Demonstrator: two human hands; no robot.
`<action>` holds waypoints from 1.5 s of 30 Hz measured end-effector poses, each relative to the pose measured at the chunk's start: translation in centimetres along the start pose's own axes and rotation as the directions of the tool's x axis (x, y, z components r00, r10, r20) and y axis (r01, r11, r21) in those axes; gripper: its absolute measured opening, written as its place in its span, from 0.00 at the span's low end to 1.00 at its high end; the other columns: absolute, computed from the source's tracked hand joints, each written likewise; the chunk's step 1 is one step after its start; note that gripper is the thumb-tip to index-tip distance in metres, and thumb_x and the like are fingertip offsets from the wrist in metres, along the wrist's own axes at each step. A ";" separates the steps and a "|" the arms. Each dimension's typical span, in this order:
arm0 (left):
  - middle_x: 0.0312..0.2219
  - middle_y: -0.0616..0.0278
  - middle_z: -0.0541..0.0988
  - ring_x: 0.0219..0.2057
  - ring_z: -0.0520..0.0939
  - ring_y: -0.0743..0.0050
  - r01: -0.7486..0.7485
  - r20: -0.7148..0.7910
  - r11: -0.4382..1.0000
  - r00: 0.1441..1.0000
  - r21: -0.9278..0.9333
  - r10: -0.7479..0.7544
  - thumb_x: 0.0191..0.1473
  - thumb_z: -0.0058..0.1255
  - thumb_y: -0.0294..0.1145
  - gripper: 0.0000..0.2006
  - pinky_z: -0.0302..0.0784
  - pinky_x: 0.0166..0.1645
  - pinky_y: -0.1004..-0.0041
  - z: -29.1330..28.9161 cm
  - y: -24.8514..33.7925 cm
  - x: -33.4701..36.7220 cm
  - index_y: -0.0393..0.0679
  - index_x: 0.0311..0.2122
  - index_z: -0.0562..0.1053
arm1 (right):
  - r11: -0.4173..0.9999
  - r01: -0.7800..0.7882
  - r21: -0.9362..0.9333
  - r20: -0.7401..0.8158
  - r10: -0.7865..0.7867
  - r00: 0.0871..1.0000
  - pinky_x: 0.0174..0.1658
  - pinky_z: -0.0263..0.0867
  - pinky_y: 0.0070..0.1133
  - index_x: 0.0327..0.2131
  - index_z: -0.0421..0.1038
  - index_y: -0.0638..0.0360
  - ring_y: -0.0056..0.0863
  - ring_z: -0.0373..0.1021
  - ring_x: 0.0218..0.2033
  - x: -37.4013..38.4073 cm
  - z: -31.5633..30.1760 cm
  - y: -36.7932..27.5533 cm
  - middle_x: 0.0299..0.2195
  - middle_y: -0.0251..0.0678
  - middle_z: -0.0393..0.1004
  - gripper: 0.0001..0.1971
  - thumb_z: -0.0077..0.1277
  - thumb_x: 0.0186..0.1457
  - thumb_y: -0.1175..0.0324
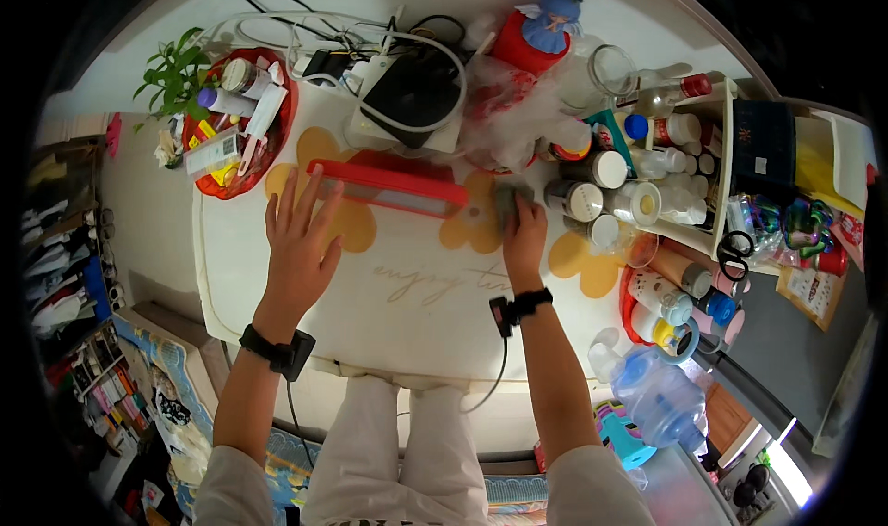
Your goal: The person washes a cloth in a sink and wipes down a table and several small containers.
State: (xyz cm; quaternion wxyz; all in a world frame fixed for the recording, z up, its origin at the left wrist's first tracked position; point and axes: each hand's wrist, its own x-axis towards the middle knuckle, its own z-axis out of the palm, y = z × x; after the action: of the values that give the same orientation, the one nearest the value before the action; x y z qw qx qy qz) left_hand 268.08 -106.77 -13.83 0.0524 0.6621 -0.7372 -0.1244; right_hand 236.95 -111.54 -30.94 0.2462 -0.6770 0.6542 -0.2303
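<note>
My left hand (301, 235) has its fingers spread, their tips over the left end of a long red box (398, 182) with a pale front. Whether they press on it I cannot tell. To the right of the box, my right hand (525, 239) is closed on a grey cloth (508, 200), held against the table cover. Both lie on a white table cover (370, 295) printed with yellow flowers and faint script. A black strap with a small cabled device sits on each wrist.
A red basket (289, 123) of bottles and packets stands at the far left beside a green plant (176, 77). Behind the box are a black-topped device (416, 91) and cables. Several jars (578, 199) crowd the right, with a large blue water bottle (652, 392) below.
</note>
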 end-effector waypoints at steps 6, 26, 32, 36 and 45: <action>0.61 0.54 0.50 0.62 0.46 0.47 0.043 0.017 0.999 0.999 0.021 -0.044 0.47 0.48 0.30 0.30 0.41 0.61 0.50 -0.5 -1.4 -2.2 0.49 0.58 0.57 | 0.997 0.073 -0.031 -0.091 -0.076 0.993 0.44 0.61 0.32 0.44 0.68 0.61 0.47 0.64 0.41 1.1 2.7 1.5 0.39 0.50 0.66 0.18 0.46 0.46 0.78; 0.59 0.58 0.54 0.61 0.47 0.48 0.241 0.138 0.971 0.961 -0.004 -0.238 0.46 0.46 0.25 0.22 0.41 0.61 0.50 -0.6 -0.2 -22.7 0.51 0.50 0.69 | 0.996 0.000 -0.093 0.028 0.003 1.000 0.42 0.61 0.30 0.46 0.69 0.58 0.42 0.64 0.37 -17.4 -1.7 -0.9 0.35 0.45 0.70 0.22 0.42 0.42 0.80; 0.59 0.58 0.55 0.61 0.47 0.48 0.271 0.235 0.962 0.934 0.025 -0.269 0.46 0.47 0.24 0.23 0.43 0.61 0.49 1.0 0.7 -29.2 0.51 0.50 0.69 | 0.980 -0.110 -0.165 -0.273 0.061 0.960 0.40 0.62 0.32 0.43 0.70 0.62 0.43 0.65 0.36 -10.2 -5.5 10.8 0.34 0.45 0.70 0.19 0.40 0.44 0.81; 0.58 0.58 0.55 0.60 0.48 0.46 0.327 0.234 0.945 0.919 -0.003 -0.318 0.45 0.49 0.24 0.23 0.45 0.59 0.46 1.6 2.1 -31.3 0.51 0.50 0.69 | 0.984 -0.055 -0.170 -0.193 0.022 0.981 0.40 0.61 0.34 0.38 0.70 0.63 0.45 0.65 0.36 -14.4 1.2 6.2 0.34 0.45 0.70 0.13 0.40 0.47 0.77; 0.58 0.58 0.56 0.60 0.48 0.46 0.290 0.227 0.956 0.935 -0.040 -0.274 0.46 0.47 0.25 0.21 0.45 0.59 0.47 0.1 6.2 -29.9 0.52 0.49 0.70 | 0.970 0.027 0.241 0.318 -0.105 0.942 0.45 0.61 0.32 0.45 0.68 0.58 0.43 0.63 0.41 -25.0 6.2 -5.1 0.37 0.46 0.67 0.21 0.44 0.43 0.80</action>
State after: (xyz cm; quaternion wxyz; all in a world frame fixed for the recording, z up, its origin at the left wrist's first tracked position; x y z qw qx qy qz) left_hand 265.58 -76.62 -9.76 -0.0233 0.7407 -0.6309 -0.2296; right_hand 243.83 -86.23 -32.21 0.4218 -0.6940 0.5490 -0.1976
